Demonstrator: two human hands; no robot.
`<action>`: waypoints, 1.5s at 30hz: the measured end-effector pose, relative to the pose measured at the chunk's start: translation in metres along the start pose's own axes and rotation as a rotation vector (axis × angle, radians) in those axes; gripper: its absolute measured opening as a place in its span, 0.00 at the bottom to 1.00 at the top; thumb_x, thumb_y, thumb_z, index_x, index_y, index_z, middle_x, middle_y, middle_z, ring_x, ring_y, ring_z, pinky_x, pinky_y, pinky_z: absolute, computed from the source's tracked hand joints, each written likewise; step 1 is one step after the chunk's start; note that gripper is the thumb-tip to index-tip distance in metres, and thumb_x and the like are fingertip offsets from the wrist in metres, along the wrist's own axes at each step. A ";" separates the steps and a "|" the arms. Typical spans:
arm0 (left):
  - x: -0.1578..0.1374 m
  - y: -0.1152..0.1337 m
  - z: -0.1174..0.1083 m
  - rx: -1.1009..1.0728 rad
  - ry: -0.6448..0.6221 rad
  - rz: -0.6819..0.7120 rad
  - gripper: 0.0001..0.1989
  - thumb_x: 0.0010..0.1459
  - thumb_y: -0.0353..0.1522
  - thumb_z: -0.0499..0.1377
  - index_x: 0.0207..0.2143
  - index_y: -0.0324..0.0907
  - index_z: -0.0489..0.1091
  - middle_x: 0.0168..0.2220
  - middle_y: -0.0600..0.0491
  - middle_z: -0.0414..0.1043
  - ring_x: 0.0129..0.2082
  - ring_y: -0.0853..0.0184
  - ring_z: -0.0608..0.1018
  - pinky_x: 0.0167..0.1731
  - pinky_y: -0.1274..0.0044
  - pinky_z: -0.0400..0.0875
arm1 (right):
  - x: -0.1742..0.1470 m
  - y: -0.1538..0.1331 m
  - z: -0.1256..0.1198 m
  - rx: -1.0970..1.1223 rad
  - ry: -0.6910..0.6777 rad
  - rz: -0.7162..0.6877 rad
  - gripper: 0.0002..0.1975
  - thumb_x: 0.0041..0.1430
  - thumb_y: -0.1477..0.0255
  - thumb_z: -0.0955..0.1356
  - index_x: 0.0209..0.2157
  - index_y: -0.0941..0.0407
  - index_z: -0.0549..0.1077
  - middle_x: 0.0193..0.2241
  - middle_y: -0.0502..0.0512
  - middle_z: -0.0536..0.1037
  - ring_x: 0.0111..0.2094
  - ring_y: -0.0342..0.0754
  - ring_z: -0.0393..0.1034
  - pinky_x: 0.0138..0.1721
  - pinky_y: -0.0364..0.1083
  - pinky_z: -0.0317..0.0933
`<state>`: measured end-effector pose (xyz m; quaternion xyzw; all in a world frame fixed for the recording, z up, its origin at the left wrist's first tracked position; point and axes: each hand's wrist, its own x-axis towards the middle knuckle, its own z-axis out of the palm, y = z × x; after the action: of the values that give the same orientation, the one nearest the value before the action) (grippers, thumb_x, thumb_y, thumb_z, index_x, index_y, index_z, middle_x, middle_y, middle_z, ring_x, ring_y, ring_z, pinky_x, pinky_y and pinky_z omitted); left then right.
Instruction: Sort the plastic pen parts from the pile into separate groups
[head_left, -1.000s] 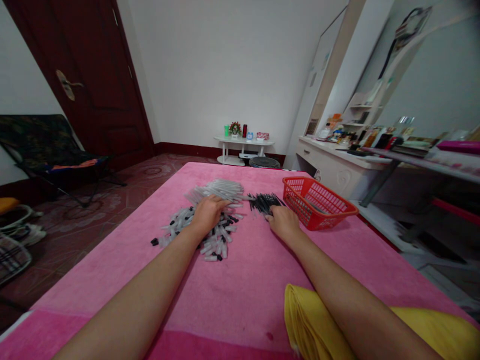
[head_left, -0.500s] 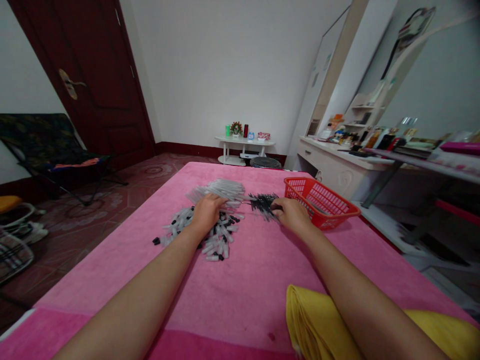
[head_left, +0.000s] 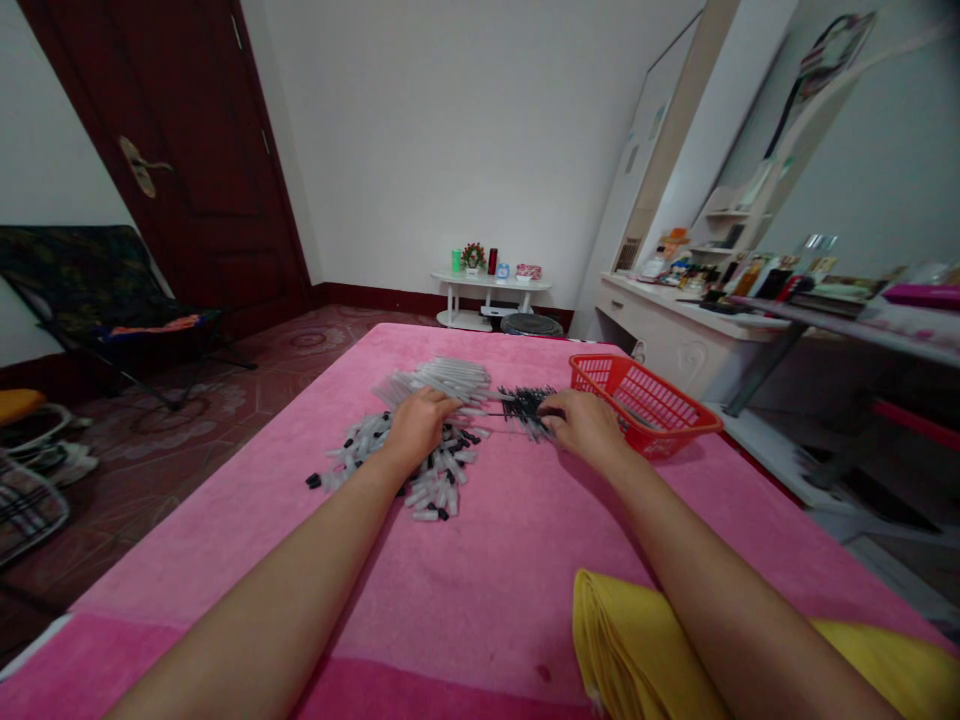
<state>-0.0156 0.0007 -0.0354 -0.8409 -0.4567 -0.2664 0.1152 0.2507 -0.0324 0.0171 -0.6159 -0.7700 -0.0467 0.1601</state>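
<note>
While the left hand is still resting, fingers curled, on the heap of clear caps, the right hand is now pinching, fingers narrow, into the black refills; sorting is going on beside the red basket.

Both bare forearms stretch forward from the lower edge of the view, drawing closer together toward the hands. The left hand lies palm down, wrist straight, fingers curled loosely downward at the far end. To the right of the left hand, well apart from it, the right hand is also palm down, knuckles raised, its fingers bent and pointing toward the left hand.
</note>
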 end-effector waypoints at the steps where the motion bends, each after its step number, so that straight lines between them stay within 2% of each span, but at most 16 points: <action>1: 0.000 0.001 0.000 -0.015 -0.004 0.020 0.19 0.55 0.23 0.50 0.43 0.44 0.74 0.33 0.48 0.73 0.39 0.62 0.71 0.38 0.74 0.67 | 0.000 -0.002 -0.001 0.023 0.011 -0.022 0.12 0.54 0.72 0.65 0.39 0.51 0.77 0.40 0.52 0.78 0.42 0.49 0.70 0.41 0.44 0.59; 4: 0.002 0.005 0.000 -0.086 0.002 0.076 0.19 0.53 0.22 0.50 0.44 0.43 0.73 0.34 0.48 0.73 0.40 0.63 0.72 0.39 0.74 0.67 | 0.001 -0.014 0.002 0.164 0.060 -0.081 0.10 0.53 0.74 0.66 0.37 0.54 0.77 0.37 0.54 0.77 0.41 0.48 0.70 0.42 0.43 0.59; 6: 0.002 0.007 0.001 -0.149 0.037 0.064 0.18 0.54 0.23 0.51 0.44 0.42 0.73 0.35 0.48 0.74 0.39 0.63 0.72 0.39 0.74 0.68 | 0.000 -0.024 0.008 0.318 0.130 -0.082 0.12 0.52 0.76 0.66 0.39 0.57 0.75 0.38 0.55 0.77 0.39 0.46 0.70 0.41 0.42 0.60; 9: 0.002 0.004 0.003 -0.224 0.153 -0.062 0.16 0.56 0.25 0.51 0.44 0.41 0.73 0.37 0.49 0.75 0.40 0.63 0.74 0.41 0.73 0.68 | -0.004 -0.040 0.021 0.526 0.230 -0.008 0.17 0.52 0.77 0.65 0.46 0.58 0.69 0.40 0.56 0.75 0.32 0.42 0.70 0.36 0.41 0.61; 11: 0.001 -0.001 0.004 -0.241 0.246 -0.172 0.14 0.57 0.28 0.52 0.43 0.41 0.74 0.38 0.48 0.75 0.40 0.63 0.74 0.42 0.72 0.68 | -0.009 -0.051 0.027 0.556 0.248 0.011 0.18 0.52 0.77 0.66 0.46 0.58 0.67 0.39 0.55 0.75 0.31 0.42 0.70 0.36 0.42 0.61; 13: 0.000 -0.008 0.004 -0.237 0.308 -0.250 0.14 0.57 0.29 0.53 0.43 0.41 0.74 0.39 0.48 0.76 0.40 0.62 0.75 0.42 0.72 0.68 | -0.016 -0.063 0.030 0.520 0.186 -0.058 0.14 0.52 0.76 0.67 0.43 0.58 0.70 0.36 0.54 0.76 0.33 0.44 0.69 0.36 0.42 0.59; 16: -0.001 -0.012 0.005 -0.235 0.322 -0.285 0.14 0.56 0.29 0.53 0.42 0.41 0.74 0.38 0.49 0.76 0.40 0.62 0.75 0.42 0.72 0.69 | -0.029 -0.083 0.030 0.432 -0.001 -0.231 0.06 0.54 0.71 0.68 0.34 0.56 0.74 0.33 0.53 0.77 0.34 0.45 0.69 0.34 0.41 0.57; 20: -0.002 -0.009 0.005 -0.221 0.304 -0.258 0.13 0.57 0.30 0.54 0.43 0.42 0.74 0.39 0.49 0.76 0.41 0.62 0.75 0.42 0.72 0.69 | -0.045 -0.106 0.030 0.265 -0.121 -0.286 0.18 0.51 0.54 0.68 0.31 0.55 0.74 0.29 0.54 0.77 0.31 0.47 0.69 0.30 0.42 0.54; 23: -0.001 -0.005 0.004 -0.206 0.296 -0.240 0.13 0.58 0.31 0.53 0.43 0.42 0.74 0.40 0.49 0.76 0.41 0.62 0.75 0.42 0.73 0.69 | -0.051 -0.114 0.035 0.155 -0.183 -0.274 0.21 0.51 0.51 0.66 0.31 0.56 0.74 0.30 0.56 0.78 0.32 0.49 0.71 0.31 0.43 0.55; 28: -0.001 -0.003 0.004 -0.196 0.276 -0.237 0.13 0.58 0.31 0.53 0.43 0.41 0.74 0.39 0.49 0.76 0.41 0.62 0.75 0.41 0.73 0.68 | -0.045 -0.105 0.044 0.086 -0.178 -0.207 0.13 0.56 0.61 0.65 0.35 0.55 0.74 0.34 0.57 0.78 0.37 0.50 0.72 0.33 0.43 0.57; 32: -0.001 -0.003 0.005 -0.184 0.239 -0.207 0.14 0.59 0.31 0.53 0.44 0.42 0.74 0.38 0.49 0.76 0.40 0.62 0.74 0.41 0.72 0.68 | -0.029 -0.080 0.052 0.114 -0.097 -0.072 0.11 0.55 0.63 0.66 0.34 0.56 0.75 0.33 0.57 0.79 0.35 0.50 0.72 0.32 0.43 0.57; 36: -0.001 -0.002 0.005 -0.182 0.170 -0.103 0.15 0.56 0.26 0.52 0.44 0.42 0.73 0.36 0.49 0.74 0.40 0.63 0.73 0.40 0.73 0.68 | -0.016 -0.050 0.058 0.231 0.013 0.031 0.09 0.51 0.67 0.69 0.31 0.58 0.74 0.30 0.56 0.78 0.31 0.46 0.71 0.30 0.41 0.56; 41: 0.001 0.002 0.004 -0.175 0.048 0.078 0.17 0.55 0.23 0.51 0.43 0.41 0.73 0.34 0.48 0.74 0.39 0.63 0.73 0.39 0.74 0.68 | -0.009 -0.027 0.059 0.376 0.073 0.011 0.07 0.49 0.70 0.71 0.31 0.57 0.76 0.30 0.53 0.78 0.31 0.45 0.70 0.31 0.41 0.57; 45: 0.002 0.004 0.002 -0.165 0.025 0.127 0.17 0.55 0.23 0.50 0.43 0.41 0.73 0.36 0.47 0.74 0.40 0.63 0.73 0.41 0.73 0.67 | -0.008 -0.023 0.062 0.433 0.154 -0.029 0.09 0.50 0.75 0.69 0.35 0.57 0.77 0.31 0.53 0.77 0.32 0.45 0.68 0.34 0.41 0.58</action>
<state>-0.0104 0.0006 -0.0362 -0.8715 -0.3775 -0.3057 0.0679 0.2182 -0.0283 -0.0408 -0.5507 -0.7562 0.0704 0.3463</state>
